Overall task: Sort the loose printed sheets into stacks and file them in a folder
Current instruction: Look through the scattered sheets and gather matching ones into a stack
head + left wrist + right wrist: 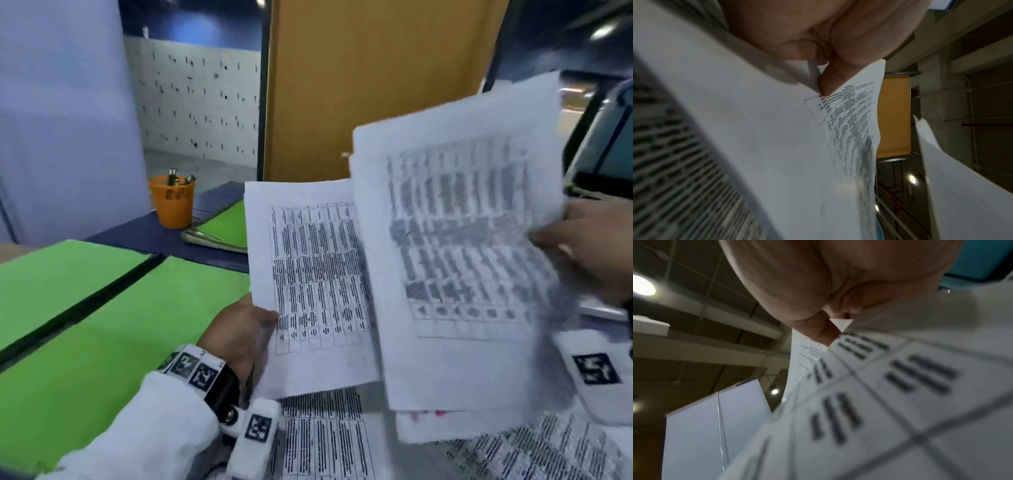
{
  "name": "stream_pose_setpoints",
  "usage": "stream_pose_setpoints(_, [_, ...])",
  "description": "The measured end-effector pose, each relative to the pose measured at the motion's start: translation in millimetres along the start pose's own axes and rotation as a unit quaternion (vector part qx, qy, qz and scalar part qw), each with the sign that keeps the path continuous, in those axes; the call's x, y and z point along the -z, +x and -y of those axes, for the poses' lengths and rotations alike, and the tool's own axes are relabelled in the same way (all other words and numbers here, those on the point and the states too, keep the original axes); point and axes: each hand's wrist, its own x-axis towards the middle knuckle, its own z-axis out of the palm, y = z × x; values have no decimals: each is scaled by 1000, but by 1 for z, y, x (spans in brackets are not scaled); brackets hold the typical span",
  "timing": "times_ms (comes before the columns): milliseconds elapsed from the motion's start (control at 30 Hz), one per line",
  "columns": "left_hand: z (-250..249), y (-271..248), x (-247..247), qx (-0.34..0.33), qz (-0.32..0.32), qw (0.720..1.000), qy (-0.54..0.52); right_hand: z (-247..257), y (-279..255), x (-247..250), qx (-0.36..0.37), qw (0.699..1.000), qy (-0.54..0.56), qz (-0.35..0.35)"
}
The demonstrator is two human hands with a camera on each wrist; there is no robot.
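Holding light, floppy printed sheets mid-frame: left hand [236, 334] pinches one sheet [315, 274] at its lower-left edge, right hand [589, 240] grips a thin sheaf [462, 257] at its right edge; likely best supported near edges.

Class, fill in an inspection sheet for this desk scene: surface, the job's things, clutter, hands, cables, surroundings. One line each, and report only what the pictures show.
Surface: dark blue desk, largely covered.
Job's things: open green folder lies flat at left; printed sheets and a second bundle of sheets are held up; more loose sheets lie below them.
Clutter: orange pen cup with pens; closed green folder beside it.
Hands: left hand grips the printed sheets; right hand grips the second bundle.
Cables: nothing seen.
Surroundings: wooden panel behind; dark device at right, unidentifiable.
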Motion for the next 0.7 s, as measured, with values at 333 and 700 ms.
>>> stream_pose_setpoints(333, [5, -18, -15, 17, 22, 999, 25, -29, -9, -107, -54, 995, -79, 38])
stream_pose_setpoints(700, [-18, -58, -41, -190, 55, 961, 191, 15, -56, -102, 146, 988, 18, -51])
